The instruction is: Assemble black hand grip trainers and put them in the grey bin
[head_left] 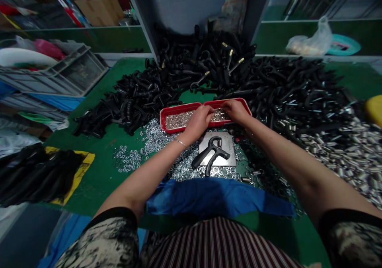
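Observation:
My left hand [199,121] reaches over the middle of two red trays [162,121] joined end to end, its fingers bent together at the inner walls. Inside the right tray, the fingertips of my right hand [238,112] are drawn together among small shiny metal pieces [218,115]. Whatever either hand pinches is too small or hidden to name. More tiny metal parts [179,121] fill the left tray. Just in front, a black hand-grip exerciser [212,152] with a spring lies on a square metal plate [229,142].
Metal rings and nuts [155,144] are scattered around the plate. Black handle parts [134,97] heap up at the left, back and right. Silver springs or sleeves [346,148] pile at the right. A blue cloth [217,198] lies along the front edge; a grey crate [80,69] stands left.

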Demonstrator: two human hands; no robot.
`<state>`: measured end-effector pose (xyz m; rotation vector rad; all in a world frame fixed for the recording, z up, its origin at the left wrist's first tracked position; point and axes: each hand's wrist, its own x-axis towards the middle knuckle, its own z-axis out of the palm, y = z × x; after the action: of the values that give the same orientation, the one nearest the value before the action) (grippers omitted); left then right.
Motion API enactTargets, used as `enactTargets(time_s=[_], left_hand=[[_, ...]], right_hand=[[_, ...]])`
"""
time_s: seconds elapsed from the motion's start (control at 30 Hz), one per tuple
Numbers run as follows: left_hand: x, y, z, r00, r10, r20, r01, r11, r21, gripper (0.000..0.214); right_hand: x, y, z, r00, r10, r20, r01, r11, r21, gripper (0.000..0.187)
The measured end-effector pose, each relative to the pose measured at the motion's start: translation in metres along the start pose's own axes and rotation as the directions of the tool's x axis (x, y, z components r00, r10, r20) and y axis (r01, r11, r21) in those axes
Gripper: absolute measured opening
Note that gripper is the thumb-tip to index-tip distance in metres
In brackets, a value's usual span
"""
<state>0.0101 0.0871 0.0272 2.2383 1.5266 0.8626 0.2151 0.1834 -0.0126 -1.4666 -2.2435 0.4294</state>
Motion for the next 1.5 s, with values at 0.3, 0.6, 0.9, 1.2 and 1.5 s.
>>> enactTargets(time_s=[0.3, 0.6, 0.9, 1.2, 1.5], left_hand=[[-0.081, 0.019, 0.010, 0.967, -0.153, 0.203, 0.206, 0.938, -0.278, 0.012], [-0.081, 0.031, 0.018, 0.944, -0.144, 0.298, 0.162, 0.986, -0.038, 0.018], [-0.074, 0.019, 0.016, 0.959, -0.123, 0.256, 0.206, 0.922, -0.327, 0.006], [-0.076, 0.014, 0.010, 0.920, -0.356, 0.162, 0.378, 0.698, -0.609, 0.008], [-0.082, 0.016, 0.014, 0.977, -0.169, 0.130, 0.205, 0.916, -0.344, 0.011]], right_hand=[[-0.011, -0.015, -0.013, 0.991, 0.012, -0.130, -0.001, 0.997, 0.080, 0.019], [-0.116, -0.037, -0.026, 0.972, 0.122, 0.203, -0.217, 0.804, 0.554, 0.021], [-0.119, -0.032, -0.006, 0.958, 0.039, 0.286, -0.138, 0.932, 0.335, 0.020], [-0.108, -0.036, -0.012, 0.936, -0.012, 0.353, -0.014, 0.998, 0.069, 0.020], [-0.105, -0.082, -0.029, 0.851, -0.195, 0.488, 0.414, 0.821, -0.394, 0.020]])
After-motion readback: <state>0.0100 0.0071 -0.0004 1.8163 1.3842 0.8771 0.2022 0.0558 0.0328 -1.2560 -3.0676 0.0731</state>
